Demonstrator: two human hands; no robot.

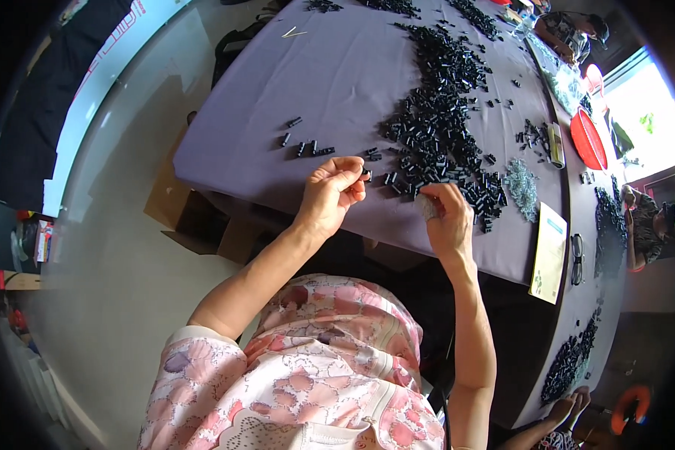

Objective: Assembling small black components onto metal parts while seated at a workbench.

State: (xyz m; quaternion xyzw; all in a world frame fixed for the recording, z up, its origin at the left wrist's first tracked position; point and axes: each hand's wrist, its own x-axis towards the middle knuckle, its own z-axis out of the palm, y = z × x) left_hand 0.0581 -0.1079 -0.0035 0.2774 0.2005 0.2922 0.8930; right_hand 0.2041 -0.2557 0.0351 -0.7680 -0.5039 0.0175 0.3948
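On my tabletop (pixel 337 82): one big heap of black parts (pixel 439 112), seven loose strays (pixel 304 146), one screw pile (pixel 523 187), one red bowl (pixel 589 139).

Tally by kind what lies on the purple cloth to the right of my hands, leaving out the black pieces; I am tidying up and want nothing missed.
Heap of silver metal parts: 1
Pale oblong box: 1
Red basin: 1
Printed leaflet: 1
Pair of glasses: 1
Total: 5
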